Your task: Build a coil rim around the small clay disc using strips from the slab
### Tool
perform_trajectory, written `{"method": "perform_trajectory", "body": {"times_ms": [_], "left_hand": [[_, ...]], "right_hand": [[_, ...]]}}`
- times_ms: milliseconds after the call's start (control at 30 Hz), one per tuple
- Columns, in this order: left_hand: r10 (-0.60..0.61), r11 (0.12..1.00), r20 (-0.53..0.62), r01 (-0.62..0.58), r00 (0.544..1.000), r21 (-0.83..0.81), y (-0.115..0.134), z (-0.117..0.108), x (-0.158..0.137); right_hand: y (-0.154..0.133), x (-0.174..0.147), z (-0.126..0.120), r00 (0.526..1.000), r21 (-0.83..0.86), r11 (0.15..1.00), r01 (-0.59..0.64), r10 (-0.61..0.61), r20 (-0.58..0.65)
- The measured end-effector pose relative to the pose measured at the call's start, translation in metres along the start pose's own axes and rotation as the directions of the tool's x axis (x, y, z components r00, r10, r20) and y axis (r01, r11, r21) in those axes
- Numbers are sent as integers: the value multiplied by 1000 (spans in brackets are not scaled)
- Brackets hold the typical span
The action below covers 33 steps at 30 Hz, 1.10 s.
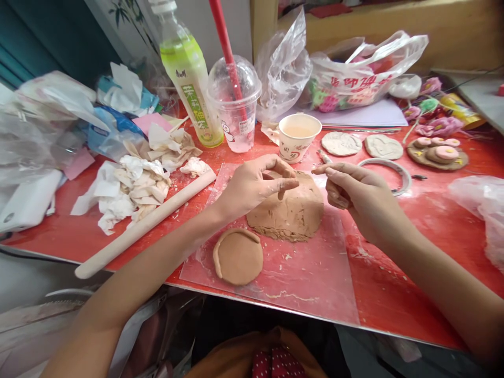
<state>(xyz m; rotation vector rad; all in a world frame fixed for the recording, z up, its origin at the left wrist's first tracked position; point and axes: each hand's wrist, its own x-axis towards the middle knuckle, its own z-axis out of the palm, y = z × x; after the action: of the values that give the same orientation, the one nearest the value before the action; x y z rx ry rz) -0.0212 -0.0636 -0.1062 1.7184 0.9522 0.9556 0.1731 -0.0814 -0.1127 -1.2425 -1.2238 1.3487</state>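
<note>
While the left hand (255, 182), fingers parted, partly hides the clay block (286, 216), the right hand (358, 190) hangs just right of it, fingers mostly curled, any pinch indiscernible; clay disc (241, 260), front-left; paper cup (294, 149), behind; rolling pin (147, 224), left.

Desk (437, 283): red top, whitish smears (363, 252).
Clear sheet (311, 283): flat at front edge, bearing clay block (286, 212) and clay disc (241, 258).
Left side: rolling pin (145, 224), aslant; crumpled tissues (137, 184).
Back: tea bottle (191, 89), domed cup (235, 118), paper cup (297, 140).
Right side: pale discs (341, 144), white ring (407, 181), decorated disc (437, 155).

Red table (429, 247), teal curtain (59, 39), pale wall (197, 21) behind.
</note>
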Motion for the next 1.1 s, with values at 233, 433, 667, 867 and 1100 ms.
{"method": "perform_trajectory", "body": {"times_ms": [233, 433, 667, 867, 1100], "left_hand": [[59, 998, -34, -59, 998, 17, -1, -4, 2], [196, 966, -77, -179, 978, 188, -5, -6, 2], [277, 924, 72, -286, 958, 255, -1, -5, -1], [385, 758, 4, -319, 923, 568, 0, -8, 0], [459, 616, 64, -370, 886, 695, -1, -10, -1]], "right_hand": [[0, -1, -1, 1000, -26, 1000, 5, -5, 5], [2, 1, -2, 1000, -15, 1000, 0, 0, 13], [4, 1, -1, 1000, -36, 999, 11, -10, 17], [3, 1, -2, 1000, -39, 999, 7, -6, 21], [2, -1, 0, 999, -39, 999, 2, 0, 32]]}}
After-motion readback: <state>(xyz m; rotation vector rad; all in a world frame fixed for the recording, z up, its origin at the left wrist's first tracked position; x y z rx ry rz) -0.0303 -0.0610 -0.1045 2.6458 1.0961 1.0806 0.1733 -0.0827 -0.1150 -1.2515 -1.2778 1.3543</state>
